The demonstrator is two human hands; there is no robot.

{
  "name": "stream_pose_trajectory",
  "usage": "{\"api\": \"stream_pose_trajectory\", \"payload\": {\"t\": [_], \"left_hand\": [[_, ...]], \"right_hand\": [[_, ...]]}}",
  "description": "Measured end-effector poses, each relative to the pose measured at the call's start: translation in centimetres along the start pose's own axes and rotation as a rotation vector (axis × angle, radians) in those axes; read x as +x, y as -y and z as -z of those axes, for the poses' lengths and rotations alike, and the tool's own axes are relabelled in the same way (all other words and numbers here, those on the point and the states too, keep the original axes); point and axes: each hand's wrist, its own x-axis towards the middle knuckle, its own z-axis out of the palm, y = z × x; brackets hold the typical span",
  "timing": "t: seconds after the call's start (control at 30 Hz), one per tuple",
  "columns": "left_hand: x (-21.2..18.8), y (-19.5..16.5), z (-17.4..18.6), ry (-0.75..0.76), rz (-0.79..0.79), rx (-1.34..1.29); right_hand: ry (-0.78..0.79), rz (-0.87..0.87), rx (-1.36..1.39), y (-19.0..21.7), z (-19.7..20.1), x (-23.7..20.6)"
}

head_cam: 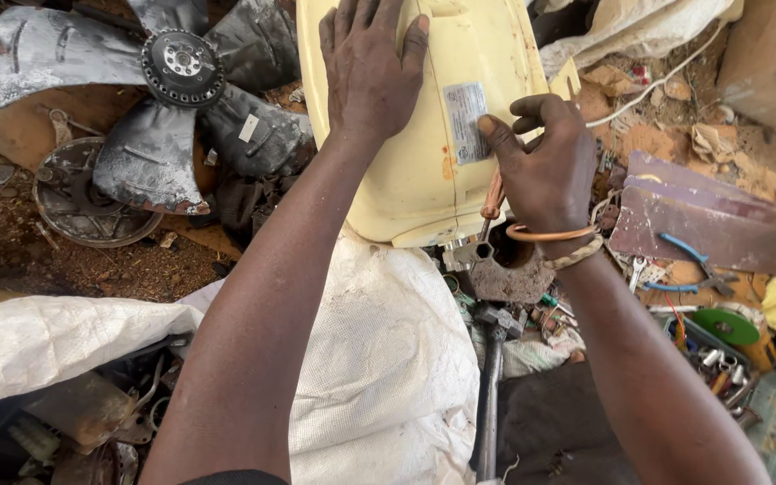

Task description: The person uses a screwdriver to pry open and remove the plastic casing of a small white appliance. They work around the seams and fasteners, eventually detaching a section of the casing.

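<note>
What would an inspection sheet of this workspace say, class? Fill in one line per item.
Surface: white woven sack over dirt ground.
Job's things: pale yellow plastic casing with a grey label; orange-handled tool against it.
Clutter: metal fan blades, hammer, purple board, pliers, small tools.
Hands: left hand flat on the casing; right hand grips the tool.
Cables: white cord behind the casing.
Surroundings: scrap metal and torn cardboard.

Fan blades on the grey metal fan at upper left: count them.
4 show: one blade at far left, one at the bottom, one at right, one at top right. Another may be cut off by the frame's top edge.
</note>
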Motion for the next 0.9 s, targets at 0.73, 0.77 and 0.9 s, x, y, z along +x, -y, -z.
{"api": "stream_pose_trajectory", "payload": {"t": [0.73,0.77,0.9], "left_hand": [[0.4,0.0,-1.3,-0.13,-0.098,0.084],[0.5,0.1,-1.3,-0.102,-0.076,0.079],[0.9,0.6,-1.4,-0.126,-0.109,0.073]], "right_hand": [[0.012,-0.159,0.398,1.2,0.5,-4.3],[0.005,-0.149,0.416,1.4,0.4,-4.3],[0.127,-0.116,0.437,2.0,1.1,-3.9]]}}
